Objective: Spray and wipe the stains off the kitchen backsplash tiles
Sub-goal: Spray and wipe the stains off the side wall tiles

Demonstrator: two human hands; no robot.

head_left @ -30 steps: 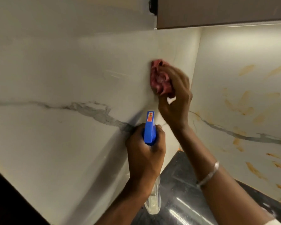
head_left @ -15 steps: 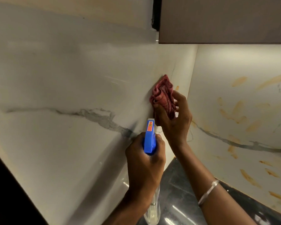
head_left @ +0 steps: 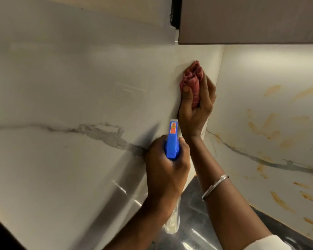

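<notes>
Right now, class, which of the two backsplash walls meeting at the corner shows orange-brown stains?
The right-hand wall: orange-brown smears streak it. The left wall, where the right hand presses the red cloth, shows grey veining but no clear smears.

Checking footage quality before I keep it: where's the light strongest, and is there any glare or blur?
Head view throughout: light falls from under the cabinet, brightest on the right wall; white glare streaks on the dark countertop; motion blur smears the left wall low down; the right hand and cloth look sharper.
</notes>
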